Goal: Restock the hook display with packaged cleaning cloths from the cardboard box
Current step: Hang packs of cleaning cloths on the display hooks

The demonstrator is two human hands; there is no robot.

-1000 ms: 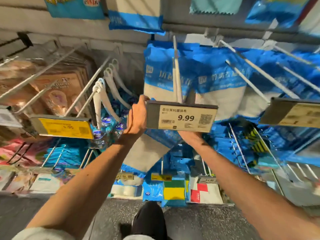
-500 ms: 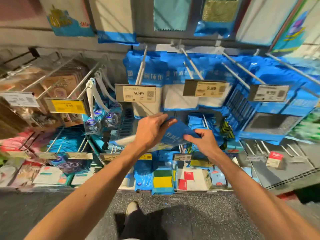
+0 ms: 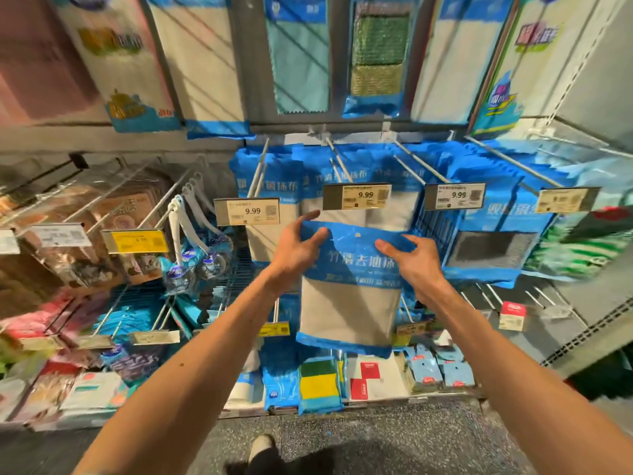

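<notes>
Hook display, left to right.
- Yellow price tag (image 3: pixel 135 240): on a hook end, brown packets hanging behind.
- Price tag marked 9.99 (image 3: pixel 247 211): blue-and-white cloth packs behind it.
- Left hand (image 3: pixel 298 248): fingers curled over the top left corner of the cleaning cloth pack (image 3: pixel 349 303).
- Pack: blue header, grey cloth, upright, off any hook, just below the middle 9.99 tag (image 3: pixel 357 196).
- Right hand (image 3: pixel 411 258): pinches the pack's top right edge.
- Dark mesh packs (image 3: pixel 489 248): hanging at right.
</notes>
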